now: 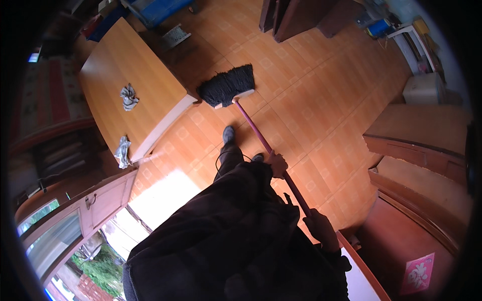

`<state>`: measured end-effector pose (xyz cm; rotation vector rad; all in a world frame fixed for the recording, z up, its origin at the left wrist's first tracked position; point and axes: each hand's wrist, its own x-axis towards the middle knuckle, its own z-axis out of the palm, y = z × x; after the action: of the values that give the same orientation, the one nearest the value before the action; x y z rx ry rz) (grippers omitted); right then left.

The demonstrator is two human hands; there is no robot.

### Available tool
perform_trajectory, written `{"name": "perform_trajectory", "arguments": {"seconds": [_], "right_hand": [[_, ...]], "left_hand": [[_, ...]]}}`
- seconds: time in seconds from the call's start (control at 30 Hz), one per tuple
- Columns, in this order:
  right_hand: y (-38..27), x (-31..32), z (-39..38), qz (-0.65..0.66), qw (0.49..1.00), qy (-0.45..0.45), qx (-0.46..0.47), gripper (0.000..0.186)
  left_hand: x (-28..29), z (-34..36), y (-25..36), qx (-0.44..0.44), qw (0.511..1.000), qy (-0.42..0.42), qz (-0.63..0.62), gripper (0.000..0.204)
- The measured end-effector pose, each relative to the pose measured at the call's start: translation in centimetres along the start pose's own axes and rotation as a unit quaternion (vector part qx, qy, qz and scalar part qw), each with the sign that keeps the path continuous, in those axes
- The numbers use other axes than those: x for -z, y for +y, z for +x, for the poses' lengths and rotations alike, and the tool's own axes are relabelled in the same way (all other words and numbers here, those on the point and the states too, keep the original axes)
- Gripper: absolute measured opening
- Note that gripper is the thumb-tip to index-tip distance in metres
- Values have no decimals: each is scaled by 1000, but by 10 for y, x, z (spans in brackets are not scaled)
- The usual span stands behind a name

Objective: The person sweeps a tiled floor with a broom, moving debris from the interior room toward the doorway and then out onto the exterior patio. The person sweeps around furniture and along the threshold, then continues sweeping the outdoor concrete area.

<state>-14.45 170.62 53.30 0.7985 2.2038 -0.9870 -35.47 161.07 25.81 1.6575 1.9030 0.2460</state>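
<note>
Beyond our left hand (276, 164) and right hand (321, 228), both gripping the broom handle (255, 129), black bristles (227, 85) fan over orange tiles (306, 118).

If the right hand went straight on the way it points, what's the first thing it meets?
Probably the left hand, gripping the same broom handle nearer the bristles. The right hand points roughly down that handle; exact depth is unclear from this one view.
</note>
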Motion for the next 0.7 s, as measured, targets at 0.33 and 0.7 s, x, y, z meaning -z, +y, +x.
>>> {"name": "perform_trajectory", "arguments": {"seconds": [0.33,0.7], "right_hand": [[-114,-39,-17,24,960,187,207,33],[-237,-155,-52,-197,899,156,357,33]], "left_hand": [[9,-82,-66,43,963,240,-111,12],[-17,-246,-101,-5,959,218,-183,25]]}}
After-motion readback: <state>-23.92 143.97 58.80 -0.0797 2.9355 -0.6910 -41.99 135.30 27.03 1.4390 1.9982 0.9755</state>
